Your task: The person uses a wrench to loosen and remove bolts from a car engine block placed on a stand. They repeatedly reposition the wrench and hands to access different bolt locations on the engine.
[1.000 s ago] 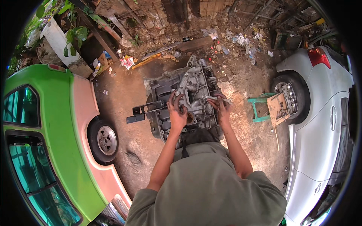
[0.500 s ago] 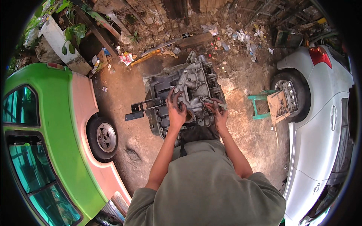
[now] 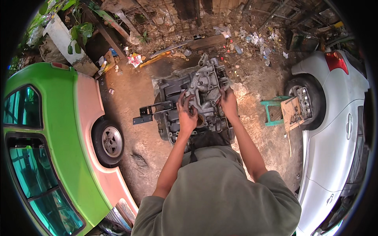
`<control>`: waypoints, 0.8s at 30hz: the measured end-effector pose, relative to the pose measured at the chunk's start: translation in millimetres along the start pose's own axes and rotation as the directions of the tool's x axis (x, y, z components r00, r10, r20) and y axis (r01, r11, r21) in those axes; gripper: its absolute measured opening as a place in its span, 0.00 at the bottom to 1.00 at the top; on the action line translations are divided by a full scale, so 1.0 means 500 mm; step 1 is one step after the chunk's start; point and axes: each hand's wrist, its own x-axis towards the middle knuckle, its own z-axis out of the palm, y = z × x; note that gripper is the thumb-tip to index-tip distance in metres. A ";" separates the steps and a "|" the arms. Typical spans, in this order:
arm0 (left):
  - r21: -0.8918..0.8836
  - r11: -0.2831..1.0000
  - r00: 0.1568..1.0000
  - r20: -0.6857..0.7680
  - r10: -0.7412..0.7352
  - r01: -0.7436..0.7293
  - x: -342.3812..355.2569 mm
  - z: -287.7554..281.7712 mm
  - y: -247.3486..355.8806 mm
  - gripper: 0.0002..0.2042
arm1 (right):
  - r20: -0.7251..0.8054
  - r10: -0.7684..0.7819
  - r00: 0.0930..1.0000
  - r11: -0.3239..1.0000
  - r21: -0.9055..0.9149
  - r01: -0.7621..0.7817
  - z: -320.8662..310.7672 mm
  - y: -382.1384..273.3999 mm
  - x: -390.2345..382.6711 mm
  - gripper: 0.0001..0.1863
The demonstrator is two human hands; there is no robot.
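Observation:
A greasy engine block [image 3: 166,131] stands in front of me, with a silver-grey casting [image 3: 202,80] on top and a black bracket [image 3: 143,119] sticking out to the left. My left hand [image 3: 187,115] has its fingers curled on the casting, beside a round opening. At the upper right of the engine, my right hand [image 3: 228,103] is closed on what looks like the metal wrench [image 3: 224,85], now blurred and partly hidden by the fingers.
A green and pink car [image 3: 86,157] is on the left, a silver car [image 3: 327,157] on the right. A green stool [image 3: 268,114] bears cardboard [image 3: 290,116] and a metal part [image 3: 304,101]. Scattered rubbish [image 3: 134,59] and planks [image 3: 206,42] lie along the back.
My right hand has moved up along the engine's right side. The wrench has swung from lying crosswise to pointing away from me. My left hand stays about where it was.

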 end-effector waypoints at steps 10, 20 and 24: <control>-0.041 0.998 0.999 0.026 -0.042 0.043 0.001 -0.002 0.003 0.25 | 0.263 -0.196 0.945 0.904 -0.325 0.278 0.034 -0.041 0.082 0.11; -0.005 1.000 1.000 0.004 0.020 -0.020 -0.001 0.007 -0.017 0.27 | -0.151 0.008 0.988 0.727 0.680 0.098 -0.054 -0.001 0.011 0.09; -0.017 1.000 1.000 0.008 0.023 -0.023 0.000 0.008 -0.018 0.27 | -0.091 -0.063 0.994 0.668 0.736 0.110 -0.054 0.032 -0.063 0.08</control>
